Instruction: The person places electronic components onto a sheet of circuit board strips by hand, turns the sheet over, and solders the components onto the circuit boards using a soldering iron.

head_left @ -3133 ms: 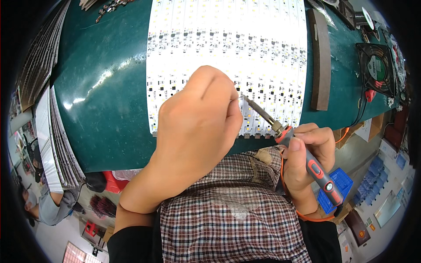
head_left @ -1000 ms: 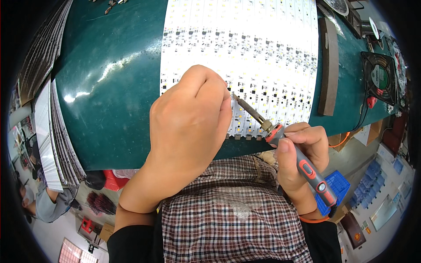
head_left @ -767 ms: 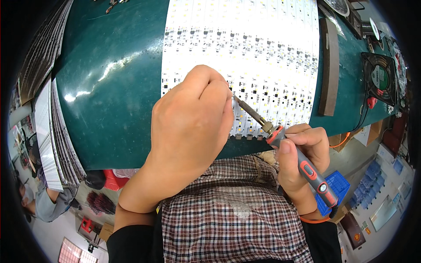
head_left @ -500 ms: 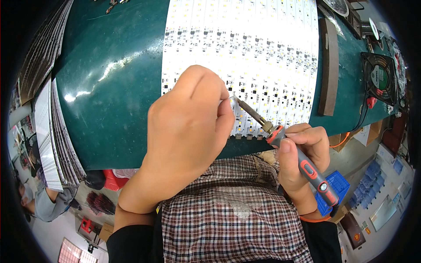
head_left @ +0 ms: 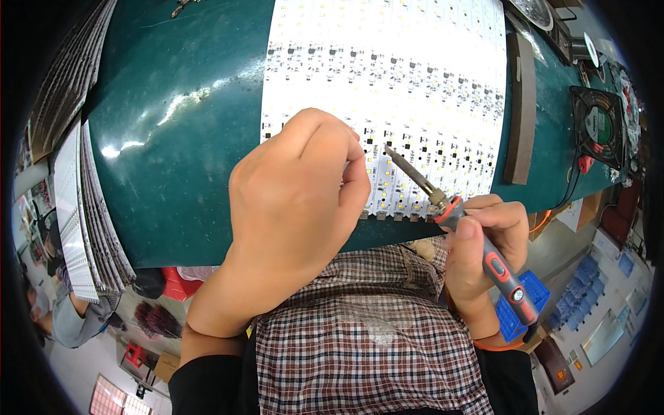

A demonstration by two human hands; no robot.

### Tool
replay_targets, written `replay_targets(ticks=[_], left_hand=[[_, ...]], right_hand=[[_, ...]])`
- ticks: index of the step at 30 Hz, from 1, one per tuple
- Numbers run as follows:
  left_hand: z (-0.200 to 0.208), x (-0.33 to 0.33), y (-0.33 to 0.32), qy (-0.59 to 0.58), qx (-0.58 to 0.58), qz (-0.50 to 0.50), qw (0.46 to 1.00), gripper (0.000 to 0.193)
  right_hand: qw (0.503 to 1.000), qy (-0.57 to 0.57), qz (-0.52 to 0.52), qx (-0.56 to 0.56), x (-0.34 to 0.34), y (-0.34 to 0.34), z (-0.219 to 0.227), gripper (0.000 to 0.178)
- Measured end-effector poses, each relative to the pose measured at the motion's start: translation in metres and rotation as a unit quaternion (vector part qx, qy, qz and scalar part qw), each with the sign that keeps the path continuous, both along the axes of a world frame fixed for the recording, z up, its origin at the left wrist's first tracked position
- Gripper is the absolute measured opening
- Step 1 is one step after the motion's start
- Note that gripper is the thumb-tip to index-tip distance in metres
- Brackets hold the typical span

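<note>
Iron (head_left: 451, 211): gripped by the right hand (head_left: 470, 257), thumb and bent fingers closed round the handle; grey and red plastic, slim, slanting up and leftward.
Left hand (head_left: 297, 187): back upward, fingers curled, thumb and forefinger drawn close together over the panel; whether something thin sits between them I cannot tell.
Tip (head_left: 404, 166): narrow, dull, darkened metal, pointing at the panel just right of the left fingertips; contact with the surface is unclear. Half a second ago it was closer to those fingertips; now a wider gap parts them.
Panel (head_left: 384, 97): under both hands, glossy white, made of narrow strips side by side, dotted with black chips and small yellowish squares; metal connectors (head_left: 381, 216) line its near edge.
Table (head_left: 173, 180): smooth green top, shining at left.
Bar (head_left: 520, 111): long, brown, flat-sided, right of the panel.
Fan (head_left: 598, 128): square black frame, farther right.
</note>
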State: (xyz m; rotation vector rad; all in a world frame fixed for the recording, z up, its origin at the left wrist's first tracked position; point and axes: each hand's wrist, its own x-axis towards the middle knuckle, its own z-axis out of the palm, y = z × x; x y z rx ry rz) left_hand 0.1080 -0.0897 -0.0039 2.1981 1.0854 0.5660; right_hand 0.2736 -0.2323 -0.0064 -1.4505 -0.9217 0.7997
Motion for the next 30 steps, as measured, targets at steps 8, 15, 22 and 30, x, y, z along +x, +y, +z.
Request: replay_targets(ticks=[8, 15, 22, 30], left_hand=[[-0.002, 0.000, 0.000, 0.003, 0.012, -0.003, 1.000, 0.017], [-0.003, -0.002, 0.002, 0.002, 0.024, 0.008, 1.000, 0.019], [-0.007, -0.002, 0.003, -0.008, 0.023, 0.010, 1.000, 0.018], [-0.008, -0.002, 0.003, -0.003, 0.017, 0.009, 1.000, 0.016]], right_hand=[[0.999, -0.040, 0.019, -0.028, 0.000, -0.002, 0.002, 0.024], [0.999, -0.026, 0.025, -0.023, -0.005, 0.001, 0.000, 0.028], [0.999, -0.038, 0.034, -0.014, -0.009, 0.007, -0.006, 0.029], [0.999, -0.031, 0.038, -0.001, -0.012, 0.007, -0.006, 0.029]])
